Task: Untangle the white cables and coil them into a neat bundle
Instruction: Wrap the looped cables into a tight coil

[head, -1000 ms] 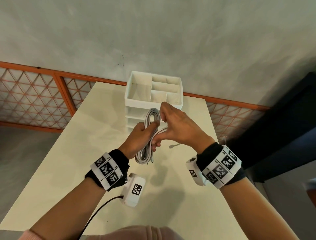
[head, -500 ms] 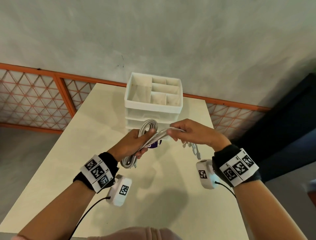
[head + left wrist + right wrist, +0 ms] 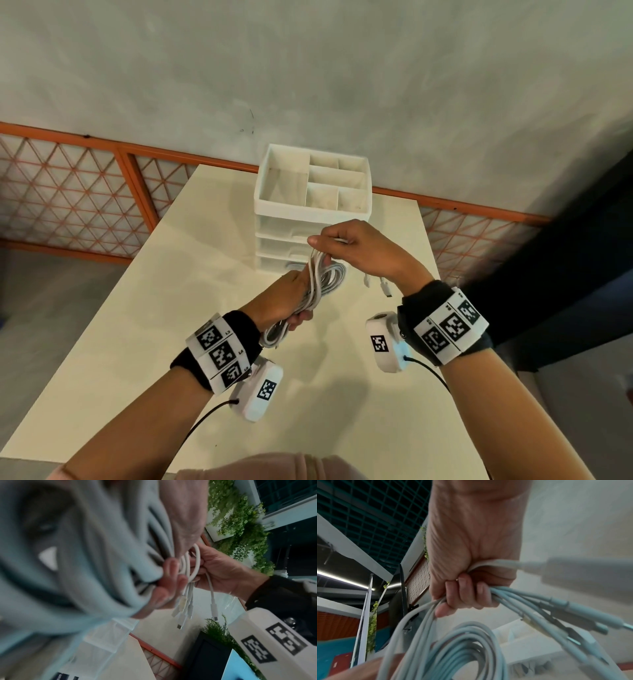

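No legible text or labels.

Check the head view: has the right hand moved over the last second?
Yes. The right hand rose and now overlaps the white drawer organizer's lower drawers, gripping the white cables.

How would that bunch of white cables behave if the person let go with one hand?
Probably floppy: the white cables bend into soft loops between the left hand and right hand. The coil would likely spring loose, since only fingers hold it. The connector ends already dangle freely, so they would probably swing.
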